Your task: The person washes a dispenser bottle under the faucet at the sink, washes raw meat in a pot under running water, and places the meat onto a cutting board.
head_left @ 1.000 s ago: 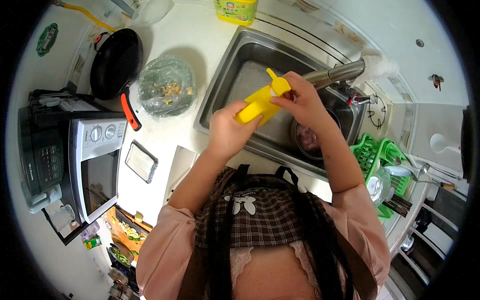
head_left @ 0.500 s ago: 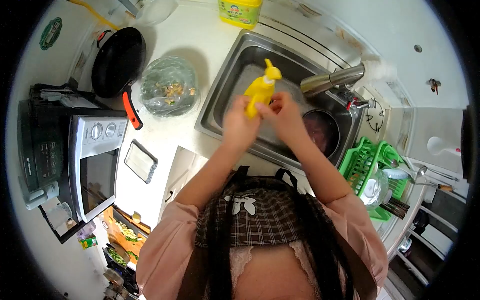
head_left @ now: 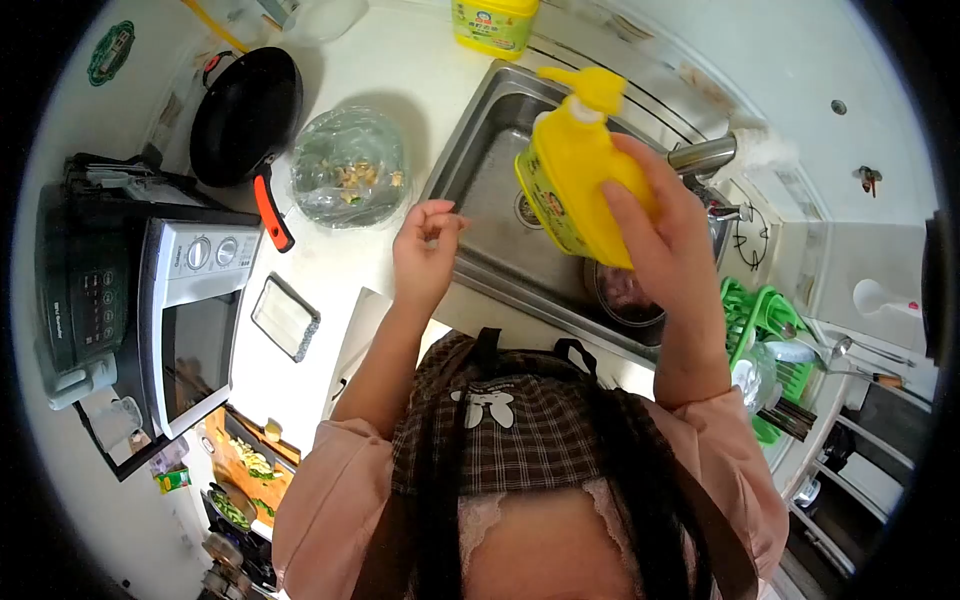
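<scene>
My right hand [head_left: 665,225] is wrapped around a yellow pump bottle [head_left: 580,175] with a printed label, held tilted above the sink and close to the camera. Its pump head [head_left: 600,90] points up, with the nozzle to the left. Below it lies the steel sink [head_left: 480,180], whose drain shows beside the bottle. A dark round bowl [head_left: 625,300] with reddish contents sits in the sink's near right corner, partly covered by the bottle. My left hand [head_left: 428,245] hovers at the sink's left edge, fingers curled in, with nothing visible in them.
A lined bowl with scraps [head_left: 350,170] and a black frying pan [head_left: 245,115] lie left of the sink. A yellow tub [head_left: 495,28] stands behind it. The faucet [head_left: 705,155] and a green dish rack [head_left: 770,330] are at the right, a microwave [head_left: 200,320] at the left.
The bottle has risen toward the camera and moved right, now in my right hand alone. My left hand has let go of it and drawn away to the left.
</scene>
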A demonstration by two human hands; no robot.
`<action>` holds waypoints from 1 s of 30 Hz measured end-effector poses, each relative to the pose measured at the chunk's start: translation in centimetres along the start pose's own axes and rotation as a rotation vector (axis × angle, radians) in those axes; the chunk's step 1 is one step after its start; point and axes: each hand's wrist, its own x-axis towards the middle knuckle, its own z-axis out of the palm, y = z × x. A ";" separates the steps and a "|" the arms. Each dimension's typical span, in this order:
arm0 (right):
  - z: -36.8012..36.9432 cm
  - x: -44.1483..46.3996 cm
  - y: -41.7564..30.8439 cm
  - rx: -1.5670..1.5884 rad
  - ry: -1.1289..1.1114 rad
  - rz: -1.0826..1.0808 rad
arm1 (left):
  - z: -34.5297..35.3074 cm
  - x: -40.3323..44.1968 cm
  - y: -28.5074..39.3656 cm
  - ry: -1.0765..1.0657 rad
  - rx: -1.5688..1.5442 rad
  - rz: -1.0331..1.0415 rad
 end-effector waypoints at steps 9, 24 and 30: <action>2.7 -2.6 4.9 -0.093 -0.039 0.255 | 0.4 -2.2 -0.3 -0.161 0.019 -0.235; 3.6 -1.3 10.7 -0.301 -0.070 0.135 | 2.7 0.0 -1.2 -0.288 0.338 0.031; 4.5 -2.6 13.5 0.018 -0.003 0.196 | 3.1 -1.0 -1.6 -0.315 0.262 -0.198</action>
